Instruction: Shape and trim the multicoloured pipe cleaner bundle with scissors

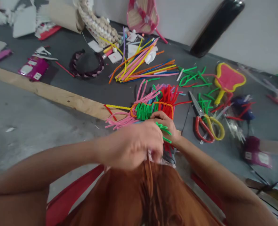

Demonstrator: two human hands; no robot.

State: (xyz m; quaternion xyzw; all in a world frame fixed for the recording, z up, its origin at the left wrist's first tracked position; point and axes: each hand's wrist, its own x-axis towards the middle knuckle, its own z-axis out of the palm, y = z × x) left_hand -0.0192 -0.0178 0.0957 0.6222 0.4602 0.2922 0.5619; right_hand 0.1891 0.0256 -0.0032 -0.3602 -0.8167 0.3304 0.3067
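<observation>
A piece made of bundled pipe cleaners (144,111), pink, green and red with a twisted orange strand round it, lies at the table's front edge. My right hand (167,125) grips its near side, fingers curled over the green part. Close in front of my body, my left hand (139,144) is closed, its fingers curled and blurred; what they hold is hidden. Green pipe cleaner ends (163,128) stick out between the two hands. A yellow twisted strand (117,107) extends leftward from the piece. Open scissors (208,124) with red and yellow handles lie right of my right hand.
Loose coloured pipe cleaners (141,64) lie behind the piece, with cut green ones (193,77) to the right. A dark braided headband (88,73), purple packet (34,67), pink-and-yellow shape (229,78) and black cylinder (216,28) stand around. A wooden strip (58,97) edges the table.
</observation>
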